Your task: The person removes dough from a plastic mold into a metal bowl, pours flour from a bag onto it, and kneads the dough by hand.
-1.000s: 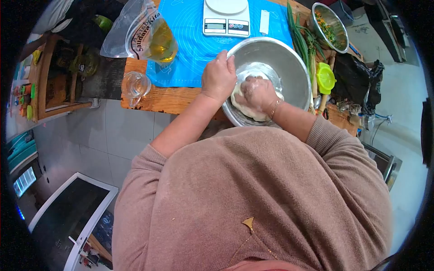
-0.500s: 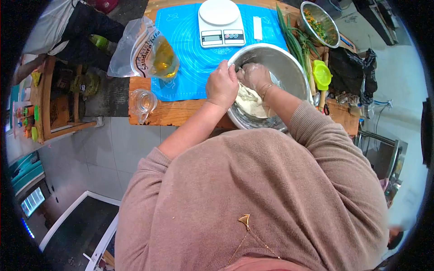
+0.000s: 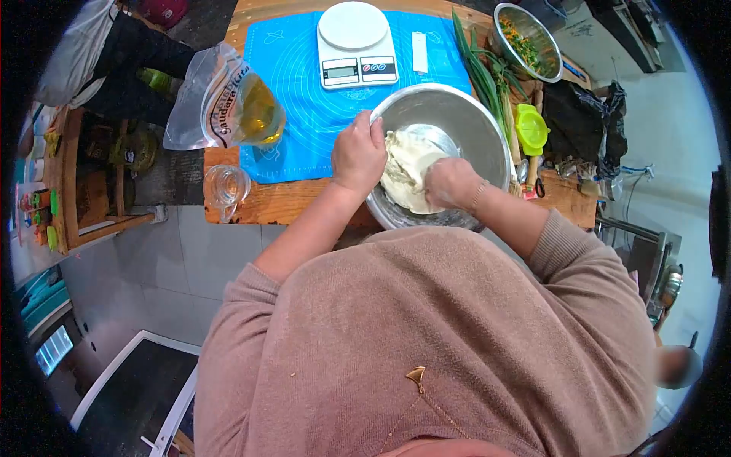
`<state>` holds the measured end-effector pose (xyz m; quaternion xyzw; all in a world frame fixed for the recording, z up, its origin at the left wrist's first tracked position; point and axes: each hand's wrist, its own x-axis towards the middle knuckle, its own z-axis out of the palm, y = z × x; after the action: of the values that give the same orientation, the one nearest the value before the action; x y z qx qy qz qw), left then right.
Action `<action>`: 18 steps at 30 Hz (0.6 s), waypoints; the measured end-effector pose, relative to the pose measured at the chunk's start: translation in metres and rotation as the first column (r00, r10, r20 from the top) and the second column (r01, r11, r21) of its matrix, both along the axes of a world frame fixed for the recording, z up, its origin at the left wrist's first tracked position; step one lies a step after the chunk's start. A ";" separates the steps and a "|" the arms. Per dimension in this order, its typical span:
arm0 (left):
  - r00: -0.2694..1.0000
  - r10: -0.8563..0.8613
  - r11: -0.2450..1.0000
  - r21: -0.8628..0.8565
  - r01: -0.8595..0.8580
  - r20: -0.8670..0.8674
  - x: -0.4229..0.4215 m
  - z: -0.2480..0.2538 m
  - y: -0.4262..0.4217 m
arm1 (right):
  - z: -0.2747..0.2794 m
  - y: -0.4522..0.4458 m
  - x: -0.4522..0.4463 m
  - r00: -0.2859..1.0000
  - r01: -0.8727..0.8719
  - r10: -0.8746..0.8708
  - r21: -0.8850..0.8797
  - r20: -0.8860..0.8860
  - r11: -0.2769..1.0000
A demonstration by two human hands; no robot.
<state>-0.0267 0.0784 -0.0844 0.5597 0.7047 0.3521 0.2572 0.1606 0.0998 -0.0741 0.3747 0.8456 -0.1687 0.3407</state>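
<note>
A metal bowl [image 3: 487, 137] stands at the front edge of the wooden table, with pale, soft dough [image 3: 406, 171] on its left side. My left hand [image 3: 358, 154] is wrapped round the bowl's left rim, thumb inside. Inside the bowl, my right hand [image 3: 451, 184] presses its curled fingers into the right part of the dough; the fingertips are hidden. Behind the bowl, a white kitchen scale [image 3: 354, 42] rests on a blue mat [image 3: 297, 99].
On the left are a bag of yellow oil [image 3: 259, 114] and a clear glass jug [image 3: 227, 188]. To the right lie green onions [image 3: 483, 76], a bowl of chopped vegetables [image 3: 554, 57], a lime-green plastic item [image 3: 531, 129] and a black bag [image 3: 582, 126]. Another person stands at the upper left.
My right hand has moved from the dough's upper part to its right side, and the dough's shape differs. My left hand stays on the rim. The view has shifted.
</note>
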 end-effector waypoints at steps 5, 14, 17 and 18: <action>1.000 0.013 0.997 0.074 -0.013 -0.003 0.003 -0.004 -0.003 | -0.047 0.027 -0.006 0.996 -0.014 0.011 -0.026 -0.086 1.000; 0.998 0.039 0.998 0.060 -0.036 -0.043 0.005 -0.004 -0.004 | -0.025 0.028 -0.019 0.935 0.337 -0.304 0.190 -0.182 0.922; 0.994 0.043 0.999 0.021 -0.041 -0.104 0.006 0.001 -0.004 | -0.016 0.027 -0.018 0.908 0.393 -0.360 0.137 -0.215 0.909; 0.993 0.051 0.999 0.008 -0.050 -0.111 0.006 0.002 -0.005 | -0.026 0.027 -0.015 0.909 0.366 -0.329 0.112 -0.254 0.924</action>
<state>-0.0205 0.0731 -0.0824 0.5612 0.7307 0.3289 0.2071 0.1456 0.1266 -0.1001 0.5231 0.8094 -0.2021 0.1743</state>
